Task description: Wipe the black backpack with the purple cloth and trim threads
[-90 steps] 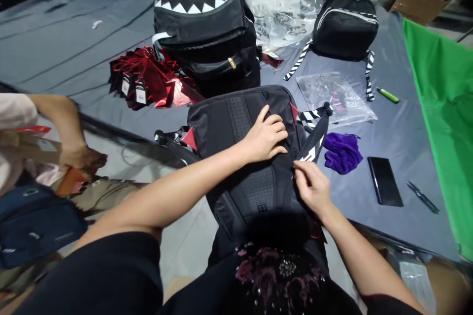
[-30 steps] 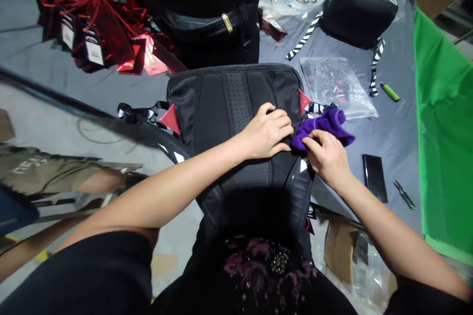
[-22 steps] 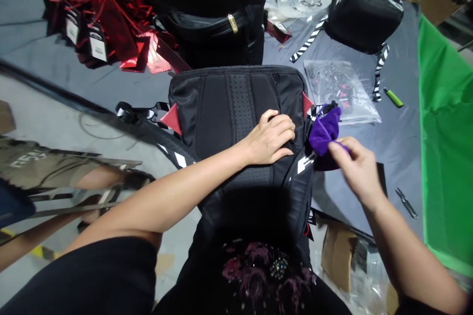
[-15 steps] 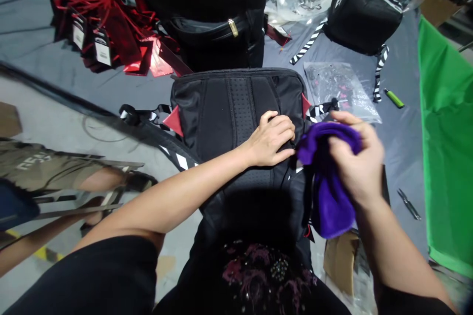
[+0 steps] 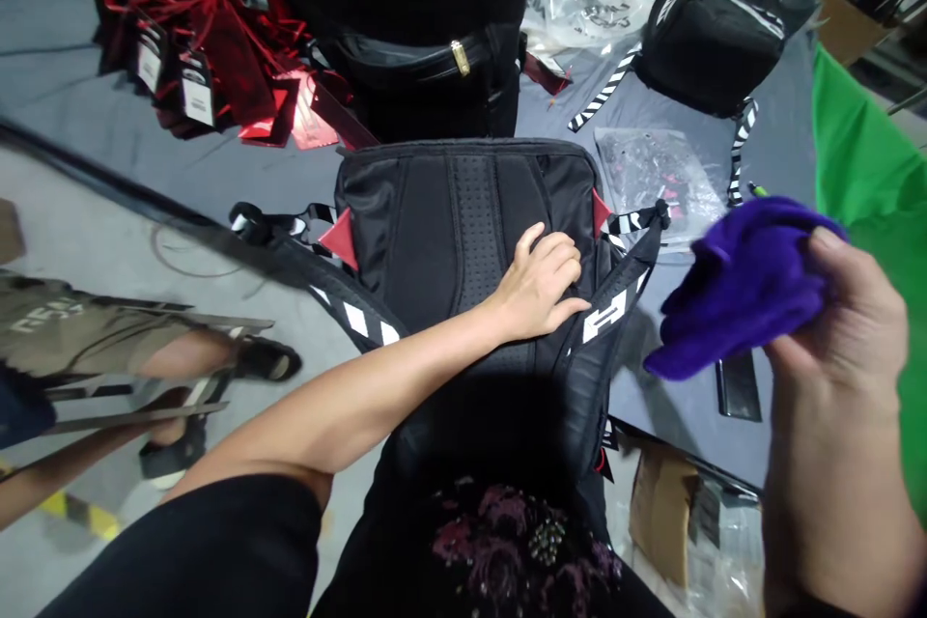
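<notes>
A black backpack (image 5: 427,232) lies with its padded back panel up, partly on the table edge and partly toward my lap. My left hand (image 5: 545,285) rests on the right part of that panel, fingers spread and holding nothing. Off to the right, my right hand (image 5: 851,309) grips a bunched purple cloth (image 5: 753,285) in the air, apart from the bag. Beside my left thumb runs the right shoulder strap (image 5: 608,317), black with white marks. The left strap (image 5: 351,309) hangs out over the table edge.
Behind stands another black backpack (image 5: 435,10), with red hang tags (image 5: 232,68) piled to its left. A small black bag (image 5: 714,39), a clear plastic pouch (image 5: 644,174) and a green sheet (image 5: 861,154) lie on the right. A seated person's leg (image 5: 181,352) shows at left.
My right hand has swung right and away from the backpack with the purple cloth, uncovering the right shoulder strap. My left hand stays almost in place on the panel.
</notes>
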Demonstrator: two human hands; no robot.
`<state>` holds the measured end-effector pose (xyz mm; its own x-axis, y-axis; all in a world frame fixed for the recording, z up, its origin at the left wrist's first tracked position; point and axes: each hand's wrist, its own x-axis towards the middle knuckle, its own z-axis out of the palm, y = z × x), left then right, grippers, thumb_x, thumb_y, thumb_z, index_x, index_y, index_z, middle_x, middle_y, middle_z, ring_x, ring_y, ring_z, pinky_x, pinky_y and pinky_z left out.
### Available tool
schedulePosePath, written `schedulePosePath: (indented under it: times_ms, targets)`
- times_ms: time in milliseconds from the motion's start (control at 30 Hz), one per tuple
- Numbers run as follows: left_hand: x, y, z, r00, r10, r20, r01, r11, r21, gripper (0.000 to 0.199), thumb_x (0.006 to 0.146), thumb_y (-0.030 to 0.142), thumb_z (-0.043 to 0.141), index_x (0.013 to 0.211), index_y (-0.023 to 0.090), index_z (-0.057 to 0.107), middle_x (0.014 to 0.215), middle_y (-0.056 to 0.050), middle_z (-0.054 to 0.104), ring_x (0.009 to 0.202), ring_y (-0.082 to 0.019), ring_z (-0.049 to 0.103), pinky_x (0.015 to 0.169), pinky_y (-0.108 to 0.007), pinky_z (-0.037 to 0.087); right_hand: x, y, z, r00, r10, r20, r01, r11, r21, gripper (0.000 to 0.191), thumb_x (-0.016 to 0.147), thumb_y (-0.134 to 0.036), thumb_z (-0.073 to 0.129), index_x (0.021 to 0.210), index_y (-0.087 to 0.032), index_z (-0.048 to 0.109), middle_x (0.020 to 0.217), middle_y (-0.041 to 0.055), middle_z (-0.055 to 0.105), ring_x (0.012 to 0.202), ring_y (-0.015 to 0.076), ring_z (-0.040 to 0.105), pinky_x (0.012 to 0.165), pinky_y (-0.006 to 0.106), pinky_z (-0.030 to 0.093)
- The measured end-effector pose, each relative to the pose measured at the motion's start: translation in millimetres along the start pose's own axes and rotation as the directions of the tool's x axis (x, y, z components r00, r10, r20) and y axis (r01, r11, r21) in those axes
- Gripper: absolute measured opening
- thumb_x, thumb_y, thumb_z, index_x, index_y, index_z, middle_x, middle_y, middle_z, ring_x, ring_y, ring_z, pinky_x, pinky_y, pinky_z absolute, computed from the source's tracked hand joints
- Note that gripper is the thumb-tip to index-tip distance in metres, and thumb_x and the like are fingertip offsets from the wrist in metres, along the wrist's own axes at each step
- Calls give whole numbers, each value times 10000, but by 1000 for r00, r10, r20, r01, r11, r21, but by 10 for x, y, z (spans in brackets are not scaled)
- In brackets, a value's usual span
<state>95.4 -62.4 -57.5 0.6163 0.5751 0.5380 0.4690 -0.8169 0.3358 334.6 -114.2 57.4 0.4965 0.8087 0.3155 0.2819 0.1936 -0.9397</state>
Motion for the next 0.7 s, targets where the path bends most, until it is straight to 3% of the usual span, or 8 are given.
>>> schedulePosePath:
  times_ms: [67, 100, 167, 200, 267, 367, 500, 700]
  targets:
    - [3, 10, -55, 999, -5, 46, 5, 1000, -2, 166, 892, 339, 566, 905, 174, 552, 1071, -77, 653, 1181, -259, 525, 1146, -557, 210, -101, 35, 290, 999, -35, 1, 35, 998, -42, 167, 758, -259, 638, 906, -182, 640, 931, 55, 627, 797, 162, 606, 792, 356, 502]
    - [7, 16, -93, 997, 3, 76, -4, 1000, 2, 142, 883, 309, 570, 919, 172, 556, 1078, -80, 649, 1193, -263, 517, 1146, -561, 205, -166, 99, 460, 987, -159, 0, 155, 965, -209, 201, 779, -264, 631, 962, -180, 622, 944, 56, 617, 827, 176, 601, 793, 358, 498]
    - [21, 16, -179, 989, 43, 141, -48, 998, 31, 184, 866, 317, 599, 964, 163, 571, 1096, -93, 639, 1211, -277, 503, 1144, -558, 215, -291, 295, 738, 895, -371, 249, 446, 723, -528, 124, 824, -233, 568, 925, -169, 602, 1003, 101, 605, 908, 215, 578, 754, 344, 483]
    - [34, 7, -221, 983, 69, 170, -79, 995, 55, 229, 860, 342, 615, 990, 158, 580, 1103, -100, 635, 1208, -285, 504, 1138, -547, 234, -342, 407, 812, 834, -370, 409, 551, 566, -613, 94, 847, -214, 544, 906, -172, 603, 1011, 109, 607, 909, 219, 568, 702, 316, 465]
    - [72, -33, -286, 974, 117, 196, -140, 984, 113, 321, 854, 423, 628, 1017, 148, 598, 1087, -111, 634, 1160, -296, 527, 1097, -523, 295, -418, 604, 800, 724, -284, 629, 690, 301, -658, 128, 888, -174, 502, 931, -177, 623, 1020, 112, 617, 885, 214, 549, 604, 282, 400]
    - [131, -143, -306, 972, 166, 166, -193, 967, 165, 392, 854, 517, 594, 979, 147, 616, 1045, -115, 641, 1092, -304, 551, 983, -496, 363, -477, 732, 530, 615, -229, 754, 786, 99, -611, 256, 931, -140, 458, 1104, -195, 638, 989, 93, 625, 820, 203, 508, 570, 285, 331]
    - [138, -275, -202, 964, 262, 53, -267, 957, 117, 202, 879, 360, 530, 902, 174, 604, 980, -71, 668, 1058, -266, 565, 925, -465, 343, -516, 681, 290, 553, -243, 797, 832, 130, -539, 320, 950, -151, 461, 1215, -208, 630, 965, 79, 630, 801, 193, 479, 649, 311, 327]
    - [65, -283, -53, 956, 273, -105, -258, 957, 135, 105, 873, 248, 489, 836, 200, 574, 901, -24, 686, 981, -215, 581, 911, -438, 318, -545, 649, 332, 515, -244, 822, 855, 216, -472, 378, 934, -150, 477, 1287, -205, 599, 997, 88, 621, 834, 194, 496, 725, 339, 354]
